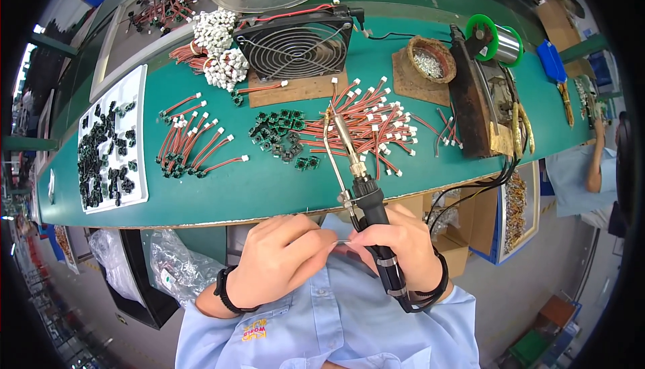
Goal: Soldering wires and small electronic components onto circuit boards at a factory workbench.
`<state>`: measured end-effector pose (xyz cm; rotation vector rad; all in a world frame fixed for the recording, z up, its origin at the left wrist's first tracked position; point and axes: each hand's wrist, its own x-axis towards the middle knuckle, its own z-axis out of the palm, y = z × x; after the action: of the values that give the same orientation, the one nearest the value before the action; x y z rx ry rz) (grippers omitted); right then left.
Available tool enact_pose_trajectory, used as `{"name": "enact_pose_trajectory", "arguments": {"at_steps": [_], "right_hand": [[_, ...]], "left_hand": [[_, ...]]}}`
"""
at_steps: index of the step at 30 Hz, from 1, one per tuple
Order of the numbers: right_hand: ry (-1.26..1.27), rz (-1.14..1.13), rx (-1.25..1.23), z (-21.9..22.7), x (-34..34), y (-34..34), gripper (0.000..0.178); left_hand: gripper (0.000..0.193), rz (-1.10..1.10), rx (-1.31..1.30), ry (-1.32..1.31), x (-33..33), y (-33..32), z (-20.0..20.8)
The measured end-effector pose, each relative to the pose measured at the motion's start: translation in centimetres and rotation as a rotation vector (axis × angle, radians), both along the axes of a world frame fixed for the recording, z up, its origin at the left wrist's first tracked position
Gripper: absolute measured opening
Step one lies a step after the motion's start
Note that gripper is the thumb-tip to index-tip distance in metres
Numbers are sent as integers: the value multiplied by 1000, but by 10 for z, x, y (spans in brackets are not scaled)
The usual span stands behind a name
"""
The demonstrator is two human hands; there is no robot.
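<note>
My right hand (408, 248) is closed around a black soldering iron (371, 206), its tip pointing away over the bench. A thin metal feed tube (334, 157) is clamped alongside the iron. My left hand (281, 261) is closed too, its thumb and forefinger pinching a thin pale strand (342, 241). That strand reaches across to the fingertips of my right hand, in front of my chest; its far ends are hidden. Beyond the iron tip lie a pile of red-and-black wire leads (376, 126) with white connectors and a cluster of small green circuit boards (277, 127).
Soldered leads (191, 147) lie left of centre, beside a white tray (142, 134) of dark parts. A fan (295, 50) stands behind. On the right are a bowl (446, 66), a metal stand (470, 103) and a green solder spool (478, 33). Another person's arm (596, 157) shows far right.
</note>
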<state>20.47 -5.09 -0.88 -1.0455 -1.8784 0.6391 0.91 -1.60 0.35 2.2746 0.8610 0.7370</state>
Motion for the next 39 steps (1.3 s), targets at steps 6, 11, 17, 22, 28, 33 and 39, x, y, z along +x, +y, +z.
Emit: {"name": "enact_pose_trajectory", "arguments": {"at_steps": [6,11,17,22,28,33,39], "right_hand": [[11,35,-152,1,-2,-6,41],[265,-18,-139,-7,-10,-3,41],[360,-138,-77,-10,-18,-2,39],[367,-232,-215,-9,-19,-8,42],[690,-240,-336,-12,-14,-6,43],[789,-196,-396,-4,-18,-7,41],[780,-161,-375,0,-28,-7,40]], "left_hand": [[18,-15,-23,35,1,2,3],[17,58,-153,-81,4,-1,3],[18,138,-102,-75,9,-6,0],[18,163,-203,-97,10,-6,0],[18,255,-413,-158,5,-11,-2],[25,349,-734,-509,5,-11,0],[25,186,-1086,-846,6,2,-4]]}}
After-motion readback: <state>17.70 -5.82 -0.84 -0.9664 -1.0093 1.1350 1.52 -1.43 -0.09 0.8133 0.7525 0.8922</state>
